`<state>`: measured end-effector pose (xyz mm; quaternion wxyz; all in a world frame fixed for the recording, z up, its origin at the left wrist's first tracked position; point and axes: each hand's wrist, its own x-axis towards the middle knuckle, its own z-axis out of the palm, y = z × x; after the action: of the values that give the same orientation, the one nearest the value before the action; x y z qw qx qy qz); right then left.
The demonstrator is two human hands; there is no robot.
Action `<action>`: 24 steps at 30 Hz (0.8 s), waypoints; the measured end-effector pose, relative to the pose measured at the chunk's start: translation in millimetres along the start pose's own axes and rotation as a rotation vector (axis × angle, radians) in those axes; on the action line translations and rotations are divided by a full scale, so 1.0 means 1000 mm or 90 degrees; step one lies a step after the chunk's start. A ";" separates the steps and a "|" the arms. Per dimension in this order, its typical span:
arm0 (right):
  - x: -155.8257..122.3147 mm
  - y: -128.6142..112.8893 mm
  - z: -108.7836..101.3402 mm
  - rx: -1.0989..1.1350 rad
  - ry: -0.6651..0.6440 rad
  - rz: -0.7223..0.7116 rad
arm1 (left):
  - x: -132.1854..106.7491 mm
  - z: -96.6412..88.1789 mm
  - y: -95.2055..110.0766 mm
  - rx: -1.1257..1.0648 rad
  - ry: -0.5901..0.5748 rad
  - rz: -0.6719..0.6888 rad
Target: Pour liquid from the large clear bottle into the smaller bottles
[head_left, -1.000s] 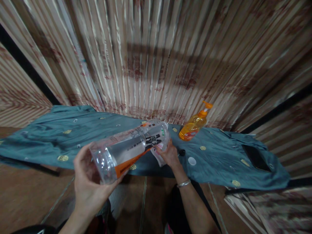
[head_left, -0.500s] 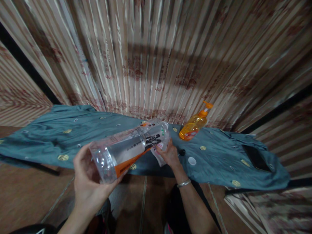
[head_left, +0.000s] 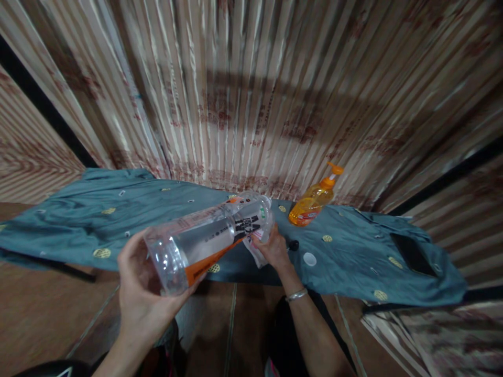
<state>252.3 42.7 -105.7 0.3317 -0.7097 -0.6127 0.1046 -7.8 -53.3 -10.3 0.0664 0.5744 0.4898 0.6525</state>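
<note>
My left hand (head_left: 139, 293) is wrapped round the base of a large clear plastic bottle (head_left: 208, 238) with an orange and black label. The bottle lies tilted, its neck pointing away from me over the table. At the neck end, my right hand (head_left: 273, 251) is closed on a crumpled white cloth or wipe (head_left: 253, 252) and presses it against the bottle's shoulder. A thin bracelet sits on my right wrist.
A table draped in teal cloth (head_left: 118, 220) with gold dots spans the view. On it stand an orange pump soap bottle (head_left: 312, 204), a small black cap (head_left: 293, 244), a white cap (head_left: 309, 259) and a dark phone (head_left: 412, 254). Striped curtains hang behind.
</note>
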 end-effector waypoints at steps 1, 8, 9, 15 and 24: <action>0.000 0.000 0.000 0.000 0.000 -0.003 | 0.000 0.000 0.000 0.003 0.005 0.002; 0.001 0.001 0.002 -0.022 0.004 -0.006 | 0.000 0.000 0.001 0.007 0.012 -0.025; 0.001 0.001 0.002 -0.021 0.004 -0.007 | -0.001 0.000 0.001 0.004 0.009 -0.026; 0.000 0.000 0.000 -0.017 -0.005 -0.011 | 0.000 -0.001 0.001 0.003 -0.005 -0.003; 0.001 0.002 0.003 -0.030 0.007 -0.015 | -0.002 -0.001 -0.003 0.017 0.002 0.006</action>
<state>252.5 44.5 -109.2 0.3191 -0.7106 -0.6216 0.0824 -9.4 -54.2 -13.6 0.0550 0.5769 0.4956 0.6470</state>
